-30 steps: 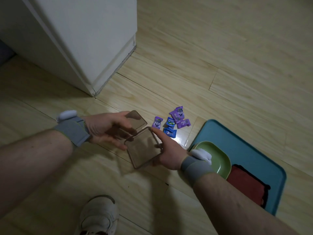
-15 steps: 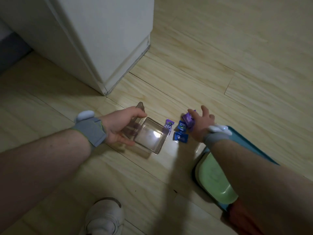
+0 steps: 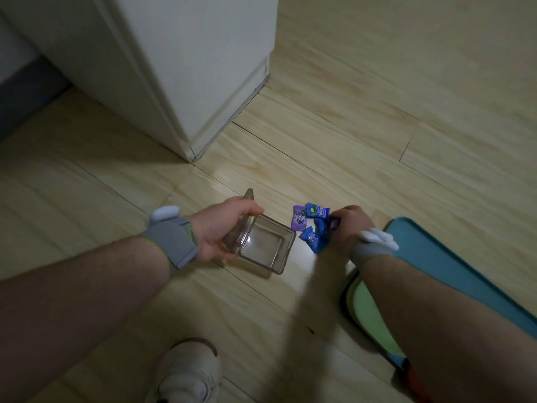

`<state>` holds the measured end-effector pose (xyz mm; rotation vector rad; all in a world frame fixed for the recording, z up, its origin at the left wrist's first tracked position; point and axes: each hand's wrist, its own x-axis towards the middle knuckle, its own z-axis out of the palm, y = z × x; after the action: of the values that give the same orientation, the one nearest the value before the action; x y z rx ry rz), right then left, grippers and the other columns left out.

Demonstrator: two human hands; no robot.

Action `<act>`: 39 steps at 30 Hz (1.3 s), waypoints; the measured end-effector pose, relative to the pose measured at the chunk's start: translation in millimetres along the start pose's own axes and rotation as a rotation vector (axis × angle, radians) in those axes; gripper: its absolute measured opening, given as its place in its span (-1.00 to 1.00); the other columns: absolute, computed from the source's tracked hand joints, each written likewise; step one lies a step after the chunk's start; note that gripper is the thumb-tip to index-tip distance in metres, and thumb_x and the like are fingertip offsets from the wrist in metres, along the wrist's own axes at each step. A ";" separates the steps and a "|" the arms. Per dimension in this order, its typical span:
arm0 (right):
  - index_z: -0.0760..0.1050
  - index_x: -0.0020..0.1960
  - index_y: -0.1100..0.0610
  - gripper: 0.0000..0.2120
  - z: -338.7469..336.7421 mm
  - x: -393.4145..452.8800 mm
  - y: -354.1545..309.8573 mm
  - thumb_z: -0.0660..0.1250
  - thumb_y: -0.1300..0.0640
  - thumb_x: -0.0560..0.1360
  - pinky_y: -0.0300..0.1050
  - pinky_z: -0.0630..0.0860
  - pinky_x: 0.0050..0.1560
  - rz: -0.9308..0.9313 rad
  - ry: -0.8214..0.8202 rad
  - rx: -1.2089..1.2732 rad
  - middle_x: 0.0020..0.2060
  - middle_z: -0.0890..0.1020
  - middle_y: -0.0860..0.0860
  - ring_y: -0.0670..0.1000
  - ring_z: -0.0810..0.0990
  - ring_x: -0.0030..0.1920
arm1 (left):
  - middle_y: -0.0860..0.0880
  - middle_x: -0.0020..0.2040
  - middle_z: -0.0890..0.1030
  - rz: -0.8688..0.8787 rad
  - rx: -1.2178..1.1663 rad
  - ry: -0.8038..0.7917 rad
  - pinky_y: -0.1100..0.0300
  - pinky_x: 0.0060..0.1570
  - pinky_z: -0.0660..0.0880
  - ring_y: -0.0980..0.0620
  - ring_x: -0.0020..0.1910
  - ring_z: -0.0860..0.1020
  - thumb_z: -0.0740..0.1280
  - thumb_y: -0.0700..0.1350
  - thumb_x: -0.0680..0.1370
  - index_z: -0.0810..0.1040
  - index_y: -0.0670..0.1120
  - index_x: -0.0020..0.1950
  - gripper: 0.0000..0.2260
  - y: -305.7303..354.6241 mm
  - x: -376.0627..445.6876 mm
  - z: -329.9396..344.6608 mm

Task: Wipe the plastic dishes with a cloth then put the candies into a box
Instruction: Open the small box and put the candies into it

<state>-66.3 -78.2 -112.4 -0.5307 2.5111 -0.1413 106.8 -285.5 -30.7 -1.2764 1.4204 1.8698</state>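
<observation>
A clear plastic box (image 3: pixel 266 248) sits open on the wooden floor, with its hinged lid (image 3: pixel 243 219) tipped up to the left. My left hand (image 3: pixel 220 228) grips that lid and the box's left edge. Just right of the box lie several wrapped candies (image 3: pixel 311 225), purple and blue. My right hand (image 3: pixel 350 226) is curled over the right side of the pile and holds candies; a purple wrapper shows at its fingers. A green plastic dish (image 3: pixel 367 312) lies on a blue tray (image 3: pixel 441 266), partly hidden by my right forearm.
A white cabinet corner (image 3: pixel 197 91) stands on the floor behind the box. My white shoe (image 3: pixel 189 373) is at the bottom centre. A red cloth (image 3: pixel 412 376) peeks out at the tray's near end under my right arm.
The box went from both hands down onto the floor, with my left hand staying on its lid. My right hand reached to the candies and has now closed on some of them.
</observation>
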 end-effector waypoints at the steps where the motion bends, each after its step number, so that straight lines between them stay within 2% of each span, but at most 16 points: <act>1: 0.63 0.09 -0.04 -0.74 -0.4 -0.2 -0.7 0.28 0.12 0.47 -0.17 0.42 -0.05 0.038 0.021 0.041 0.10 0.57 0.07 0.14 0.57 -0.05 | -0.03 -0.20 0.53 -0.001 -0.009 0.000 -0.04 0.03 0.49 -0.05 -0.24 0.52 0.38 0.10 0.37 0.49 0.09 -0.13 -0.83 -1.3 0.2 1.3; 3: 0.65 -0.05 0.02 -0.82 -5.2 -3.5 -2.7 0.26 0.10 0.47 -0.21 0.38 -0.15 0.135 0.095 0.166 -0.06 0.66 0.04 0.08 0.54 -0.20 | -0.05 -0.15 0.52 -0.018 -0.028 -0.006 -0.10 0.11 0.48 -0.07 -0.18 0.52 0.39 0.13 0.25 0.50 0.08 -0.12 -0.72 -1.7 -1.8 2.7; 5: 0.65 -0.08 0.04 -0.85 -13.2 -11.2 -7.7 0.31 0.09 0.46 -0.22 0.40 -0.14 0.217 0.161 0.311 -0.18 0.65 -0.01 0.05 0.53 -0.20 | -0.06 -0.10 0.51 -0.022 -0.035 -0.013 -0.10 0.11 0.49 -0.08 -0.15 0.51 0.38 0.14 0.21 0.50 0.09 -0.10 -0.68 -3.3 -3.2 3.6; 9: 0.67 0.04 0.00 -0.74 -29.5 -33.4 -33.0 0.35 0.15 0.39 -0.18 0.51 0.01 0.205 0.250 0.547 -0.06 0.71 0.00 0.05 0.62 -0.04 | -0.06 -0.06 0.50 0.004 -0.055 -0.019 -0.09 0.05 0.51 -0.07 -0.13 0.52 0.38 0.13 0.21 0.49 0.13 -0.10 -0.70 -6.6 -1.1 6.2; 12: 0.68 0.02 -0.02 -0.74 -32.7 -64.7 -64.7 0.40 0.15 0.36 -0.16 0.53 0.09 0.049 0.233 0.674 -0.06 0.71 -0.05 -0.02 0.64 0.01 | -0.04 -0.10 0.52 0.020 -0.047 -0.022 0.00 -0.07 0.52 -0.05 -0.18 0.53 0.38 0.14 0.23 0.47 0.15 -0.09 -0.71 -8.8 -1.0 6.3; 15: 0.69 0.00 -0.03 -0.77 -25.7 -96.5 -97.9 0.40 0.15 0.38 -0.14 0.54 0.09 -0.152 0.128 0.594 -0.08 0.72 -0.06 -0.05 0.64 -0.01 | -0.02 -0.19 0.54 0.051 -0.037 -0.023 0.07 -0.16 0.47 -0.03 -0.23 0.52 0.36 0.09 0.40 0.46 0.11 -0.04 -0.81 -11.1 -0.6 6.9; 17: 0.67 0.03 -0.04 -0.77 -15.3 -105.4 -115.5 0.37 0.10 0.39 -0.08 0.56 0.01 -0.225 0.055 0.417 -0.09 0.71 0.00 0.05 0.64 -0.03 | 0.02 -0.25 0.55 0.061 -0.039 -0.024 0.09 -0.18 0.43 0.00 -0.30 0.52 0.32 0.05 0.48 0.46 0.11 -0.04 -0.90 -12.0 -1.9 7.7; 19: 0.63 0.10 -0.06 -0.74 -3.5 -104.8 -126.0 0.34 0.04 0.42 -0.10 0.53 -0.09 -0.231 0.012 0.205 -0.06 0.68 0.05 0.15 0.63 -0.02 | 0.04 -0.28 0.58 0.073 -0.038 -0.030 0.09 -0.20 0.42 0.02 -0.33 0.55 0.31 0.04 0.49 0.46 0.13 -0.03 -0.90 -12.5 -2.6 9.0; 21: 0.59 0.10 -0.05 -0.75 5.3 -102.2 -129.5 0.32 0.02 0.43 -0.13 0.42 -0.19 -0.201 0.015 0.089 -0.05 0.64 0.06 0.18 0.62 -0.03 | 0.04 -0.25 0.60 0.081 -0.043 -0.038 0.08 -0.17 0.43 0.00 -0.30 0.56 0.32 0.05 0.47 0.46 0.14 -0.02 -0.89 -14.3 -2.0 10.6; 23: 0.57 0.05 -0.03 -0.77 11.6 -100.0 -128.6 0.35 0.01 0.40 -0.13 0.40 -0.23 -0.204 0.015 0.075 -0.09 0.63 0.04 0.18 0.62 -0.07 | 0.02 -0.24 0.60 0.083 -0.049 -0.046 0.07 -0.15 0.42 -0.01 -0.28 0.56 0.33 0.03 0.47 0.47 0.14 -0.04 -0.90 -15.9 -2.1 11.7; 26: 0.55 0.01 -0.03 -0.80 15.6 -101.9 -126.6 0.34 -0.04 0.41 -0.12 0.47 -0.22 -0.247 -0.021 0.081 -0.12 0.64 0.02 0.16 0.63 -0.10 | -0.02 -0.16 0.59 0.085 -0.049 -0.045 0.02 -0.10 0.43 -0.04 -0.19 0.57 0.32 0.03 0.49 0.46 0.15 -0.02 -0.90 -16.8 0.0 11.1; 28: 0.56 0.00 -0.03 -0.77 12.8 -107.9 -124.0 0.32 -0.10 0.40 -0.11 0.52 -0.19 -0.259 0.026 0.091 -0.13 0.65 0.00 0.13 0.63 -0.11 | -0.04 -0.11 0.58 0.090 -0.062 -0.040 0.04 -0.14 0.44 -0.05 -0.18 0.56 0.32 0.03 0.48 0.45 0.14 0.04 -0.84 -17.3 -0.5 9.0; 30: 0.59 0.02 -0.05 -0.74 1.8 -109.3 -116.7 0.30 -0.11 0.39 -0.12 0.54 -0.12 -0.176 0.102 0.183 -0.10 0.67 -0.04 0.08 0.62 -0.07 | -0.05 -0.09 0.56 0.094 -0.077 -0.037 0.07 -0.19 0.47 -0.06 -0.17 0.56 0.34 0.04 0.45 0.45 0.13 0.07 -0.78 -17.5 -0.9 5.3; 34: 0.59 -0.10 0.02 -0.86 -23.6 -71.8 -67.8 0.33 0.02 0.39 -0.13 0.47 -0.09 0.219 0.300 0.467 -0.11 0.68 0.02 0.11 0.60 -0.04 | -0.10 -0.05 0.56 0.089 -0.136 -0.028 0.06 -0.26 0.56 -0.07 -0.18 0.58 0.34 0.00 0.48 0.48 0.09 0.09 -0.81 -18.7 -3.6 2.4; 36: 0.55 0.07 0.02 -0.74 -23.2 -50.0 -49.4 0.34 0.00 0.40 -0.06 0.49 0.00 0.261 0.262 0.433 0.03 0.63 0.08 0.15 0.57 0.04 | -0.11 0.02 0.58 0.096 -0.139 -0.011 0.02 -0.20 0.58 -0.11 -0.09 0.59 0.37 0.03 0.42 0.49 0.12 0.13 -0.72 -20.7 -2.8 0.5; 39: 0.27 0.40 -0.12 -0.33 -10.7 -30.5 -45.9 0.38 -0.20 0.34 0.09 0.49 0.15 0.151 0.039 0.179 0.27 0.38 0.14 0.24 0.47 0.18 | -0.08 0.03 0.58 0.106 -0.147 0.024 0.01 -0.11 0.56 -0.11 -0.04 0.56 0.37 0.03 0.43 0.49 0.19 0.11 -0.73 -21.3 -3.8 -1.1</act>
<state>-33.2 -108.2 -78.4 -0.2674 2.5334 -0.3182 125.9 -278.3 -37.8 -1.3185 1.4100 2.0697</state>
